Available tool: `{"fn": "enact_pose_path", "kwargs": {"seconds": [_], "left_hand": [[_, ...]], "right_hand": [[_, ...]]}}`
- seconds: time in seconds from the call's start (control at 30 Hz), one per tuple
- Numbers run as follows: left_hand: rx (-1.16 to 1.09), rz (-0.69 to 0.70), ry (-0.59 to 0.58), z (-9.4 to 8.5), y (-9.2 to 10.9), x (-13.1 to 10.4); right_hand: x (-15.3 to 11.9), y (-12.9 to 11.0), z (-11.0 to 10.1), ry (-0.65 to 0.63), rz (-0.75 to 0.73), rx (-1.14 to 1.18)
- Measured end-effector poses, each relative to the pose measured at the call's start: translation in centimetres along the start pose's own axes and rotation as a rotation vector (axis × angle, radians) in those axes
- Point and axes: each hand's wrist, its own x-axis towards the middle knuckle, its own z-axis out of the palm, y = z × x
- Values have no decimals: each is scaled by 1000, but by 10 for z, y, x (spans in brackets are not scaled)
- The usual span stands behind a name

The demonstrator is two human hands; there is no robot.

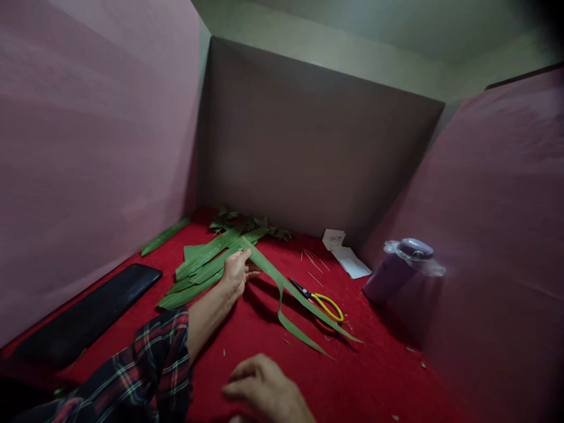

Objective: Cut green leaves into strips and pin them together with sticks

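A: Where is the split leaf (269,268)?

B: In the left hand (235,273), out over the red tabletop (247,335). The fingers pinch it near one end, and its two tails run off to the right.

A: Why grip it there?

B: My guess is that the undivided end gives a firm hold and leaves both strips free to spread apart.

A: And the right hand (271,390)?

B: It's nearer the wearer, blurred and loosely curled. I see nothing in its fingers, and it is apart from the leaf.

A: The scissors (305,291) look handy.

B: They lie just beyond the leaf, which crosses over part of their handles. Probably they are kept there to be within easy reach.

A: What about the leaf pile (205,265)?

B: It lies beside the left hand, the long leaves mostly aligned, perhaps so that each one lifts off easily. Small leafy sprigs (259,223) sit behind.

A: And the purple container (390,276)?

B: At the right panel, clear plastic (434,266) folded over its rim, likely as a liner.
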Motion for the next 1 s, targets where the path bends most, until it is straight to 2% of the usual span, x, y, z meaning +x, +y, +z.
{"fn": "enact_pose_path", "kwargs": {"seconds": [0.07,0.1,0.2,0.27,0.4,0.5,0.57,0.7,0.8,0.93,1.0], "left_hand": [[-41,-14,-45,2,3,-3],[-66,-21,-71,4,5,-4],[-152,-35,-157,8,11,-11],[-189,-48,-221,11,14,-16],[-236,-89,-425,15,14,-28],[-214,-82,-549,17,9,-35],[-153,-52,-602,18,6,-38],[6,28,-646,18,0,-44],[104,67,-664,19,0,-47],[273,-6,-788,17,1,-42],[328,-41,-754,14,-1,-32]], "right_hand": [[9,-8,-23,3,-103,28],[14,-9,-32,100,-78,67],[31,-1,-45,181,156,325],[41,8,-42,197,215,567],[59,11,-37,343,171,945],[67,1,-48,416,74,1072],[71,-4,-61,487,59,1152],[77,-3,-82,579,82,1253],[78,3,-96,588,21,1221],[74,9,-115,530,-6,1109],[70,12,-124,496,5,1078]]}}
